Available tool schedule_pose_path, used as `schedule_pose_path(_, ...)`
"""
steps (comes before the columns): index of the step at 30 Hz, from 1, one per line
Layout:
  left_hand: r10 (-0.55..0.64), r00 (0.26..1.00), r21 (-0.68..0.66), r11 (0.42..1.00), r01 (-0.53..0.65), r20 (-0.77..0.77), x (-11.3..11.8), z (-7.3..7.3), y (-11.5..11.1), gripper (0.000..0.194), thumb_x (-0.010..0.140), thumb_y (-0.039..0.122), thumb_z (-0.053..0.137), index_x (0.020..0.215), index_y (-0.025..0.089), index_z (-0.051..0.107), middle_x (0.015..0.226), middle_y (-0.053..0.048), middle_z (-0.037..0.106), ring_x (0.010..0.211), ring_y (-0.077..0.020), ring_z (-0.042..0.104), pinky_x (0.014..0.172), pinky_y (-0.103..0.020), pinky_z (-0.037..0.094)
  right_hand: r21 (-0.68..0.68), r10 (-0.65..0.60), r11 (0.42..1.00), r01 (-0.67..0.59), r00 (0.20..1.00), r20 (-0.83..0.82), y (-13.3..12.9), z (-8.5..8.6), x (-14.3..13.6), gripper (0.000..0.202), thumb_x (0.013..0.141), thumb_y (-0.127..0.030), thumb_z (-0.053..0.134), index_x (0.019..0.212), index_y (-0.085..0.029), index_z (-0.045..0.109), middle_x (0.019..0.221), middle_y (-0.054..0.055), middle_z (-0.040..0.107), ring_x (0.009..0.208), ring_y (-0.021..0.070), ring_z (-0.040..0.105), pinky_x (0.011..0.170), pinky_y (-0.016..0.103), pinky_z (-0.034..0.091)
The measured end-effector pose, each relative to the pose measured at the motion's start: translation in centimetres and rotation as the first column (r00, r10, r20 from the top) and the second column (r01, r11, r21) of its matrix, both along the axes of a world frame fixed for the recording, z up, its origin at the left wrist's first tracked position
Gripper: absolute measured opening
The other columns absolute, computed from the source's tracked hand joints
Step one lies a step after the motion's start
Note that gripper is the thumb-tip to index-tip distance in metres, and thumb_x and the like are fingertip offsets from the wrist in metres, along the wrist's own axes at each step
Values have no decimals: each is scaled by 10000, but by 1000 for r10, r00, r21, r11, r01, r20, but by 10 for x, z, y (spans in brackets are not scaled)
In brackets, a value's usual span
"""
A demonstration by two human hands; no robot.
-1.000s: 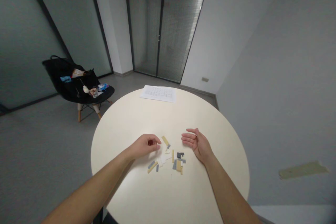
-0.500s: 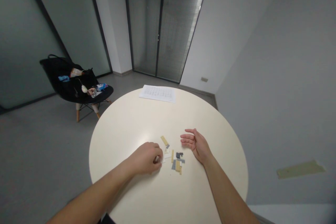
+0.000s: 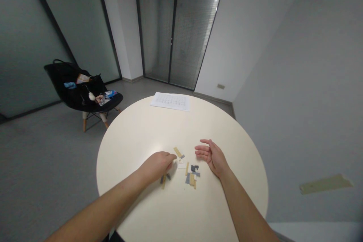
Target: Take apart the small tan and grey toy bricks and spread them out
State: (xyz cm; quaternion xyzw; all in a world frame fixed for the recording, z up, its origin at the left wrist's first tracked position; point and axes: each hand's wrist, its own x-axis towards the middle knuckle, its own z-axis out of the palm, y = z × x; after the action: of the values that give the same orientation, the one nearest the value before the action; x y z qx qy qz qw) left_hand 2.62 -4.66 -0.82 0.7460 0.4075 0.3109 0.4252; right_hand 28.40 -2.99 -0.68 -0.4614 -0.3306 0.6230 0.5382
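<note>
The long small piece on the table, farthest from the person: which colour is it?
The long small piece is yellowish tan; the head view shows it best.

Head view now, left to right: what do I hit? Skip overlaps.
Black chair → left hand → narrow yellow strip just left of the dark gray piece → right hand → tan strip on the gray wall.
</note>
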Motion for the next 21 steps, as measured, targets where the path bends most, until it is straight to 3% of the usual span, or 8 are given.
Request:
schedule_pose_path(4, 88, 985, 145, 987, -66, -147, -5, -2, 6, 249, 797, 239, 521, 953, 218, 715, 806, -57, 708, 723, -217, 624, 740, -314, 435, 4, 3, 1000, -3, 1000, 6, 1, 0, 0, 295, 886, -429, 542, 1027, -171, 553, 763, 90, 732, 643, 179, 698, 603, 293, 572)
schedule_pose_path(9, 134, 989, 49, 990, -131, -64, -11, -8, 14, 221, 795, 269, 546, 901, 177, 717, 795, -55, 726, 711, -191, 640, 682, -282, 461, 5, 13, 1000, -13, 1000, 12, 0, -1, 1, 283, 884, -416, 549, 1027, -172, 552, 776, 92, 734, 647, 175, 698, 605, 287, 574)
schedule_pose_path(13, 139, 983, 103, 987, -127, -119, -14, -8, 17, 200, 794, 245, 545, 868, 177, 717, 793, -51, 722, 695, -182, 639, 668, -275, 465, 4, 14, 1000, -14, 1000, 9, 0, -2, 1, 255, 892, -391, 540, 1025, -173, 553, 770, 87, 732, 647, 171, 698, 613, 284, 577)
schedule_pose_path(16, 84, 972, 256, 966, -25, -221, -14, -2, 14, 190, 793, 181, 527, 860, 187, 705, 823, -52, 709, 730, -176, 631, 701, -271, 464, 8, 10, 1000, -10, 1000, 12, 1, -3, 2, 251, 903, -381, 522, 1031, -168, 552, 781, 97, 733, 651, 172, 700, 611, 282, 579)
schedule_pose_path(21, -42, 916, 431, 873, 229, -400, -11, 6, 5, 206, 820, 92, 480, 771, 171, 664, 841, -57, 668, 825, -167, 601, 767, -251, 445, 3, 8, 1000, -8, 1000, 10, 2, -5, 3, 258, 907, -377, 512, 1042, -161, 553, 793, 114, 734, 653, 178, 701, 599, 276, 575)
